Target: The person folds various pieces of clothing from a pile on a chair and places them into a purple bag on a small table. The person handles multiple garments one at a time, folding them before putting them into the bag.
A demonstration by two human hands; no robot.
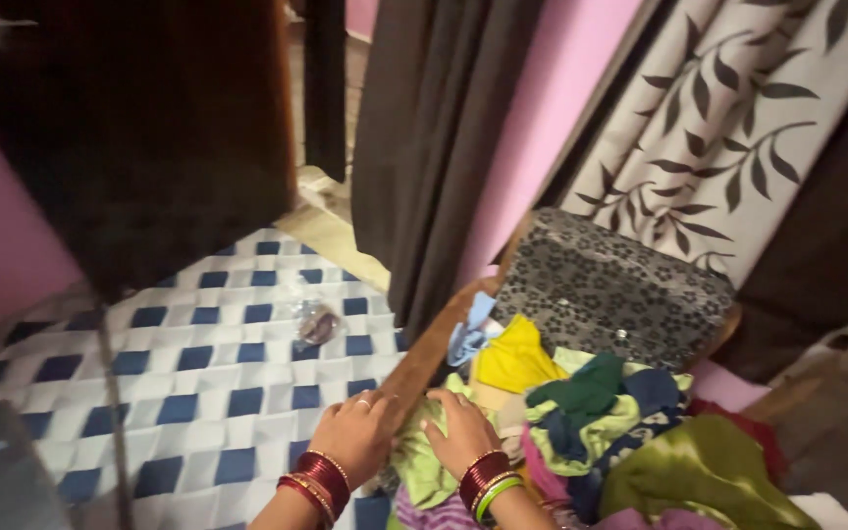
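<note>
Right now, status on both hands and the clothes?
Left hand and right hand both pressing a light green cloth, grip unclear. Heap of clothes beside. Wooden edge under left hand.

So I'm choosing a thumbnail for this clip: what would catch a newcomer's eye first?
Probably the heap of colourful clothes at lower right, with the left hand and right hand, both wearing red bangles, pressed on a light green cloth at its edge. Next comes the blue-and-white checked floor on the left, then the leaf-patterned curtain at upper right.
</note>
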